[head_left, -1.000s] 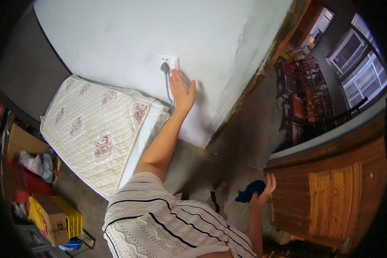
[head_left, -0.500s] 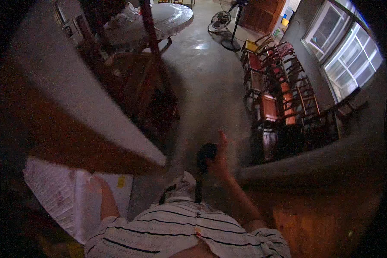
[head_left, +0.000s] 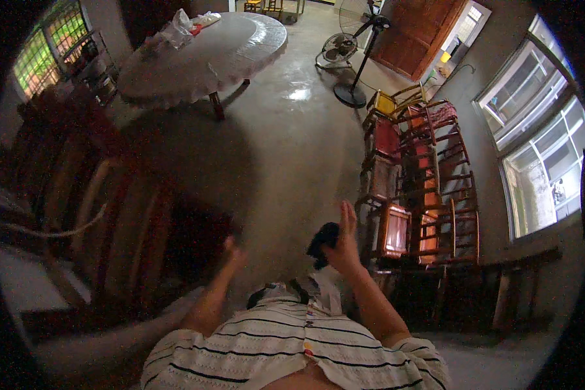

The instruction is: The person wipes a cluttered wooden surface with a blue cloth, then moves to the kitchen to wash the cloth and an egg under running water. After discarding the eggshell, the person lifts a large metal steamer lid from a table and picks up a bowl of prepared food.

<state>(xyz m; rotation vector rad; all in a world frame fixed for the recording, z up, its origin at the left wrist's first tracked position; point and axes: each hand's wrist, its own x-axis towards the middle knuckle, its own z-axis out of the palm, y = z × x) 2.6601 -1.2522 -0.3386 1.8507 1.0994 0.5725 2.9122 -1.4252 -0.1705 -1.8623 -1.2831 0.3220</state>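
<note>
My right hand (head_left: 346, 250) is in front of me, its fingers stretched up and its thumb side pressed on a small black bundle (head_left: 322, 244). The bundle looks soft, perhaps cloth, but its kind is too dark to make out. To the left, my left hand (head_left: 233, 257) hangs over the floor beside dark wooden furniture. Motion smears its fingers, and no object shows in it.
Wooden chairs (head_left: 396, 231) stand in rows along the right wall under a window (head_left: 543, 172). A round table (head_left: 201, 71) with a plastic cover stands ahead left. Two fans, one a pedestal fan (head_left: 351, 95), stand near a brown door (head_left: 417, 42). Dark wooden furniture (head_left: 120, 227) fills the near left.
I have moved forward past a doorway. My left hand has left the pale door-like panel with papers and swung toward the middle. My right hand still carries the black bundle.
</note>
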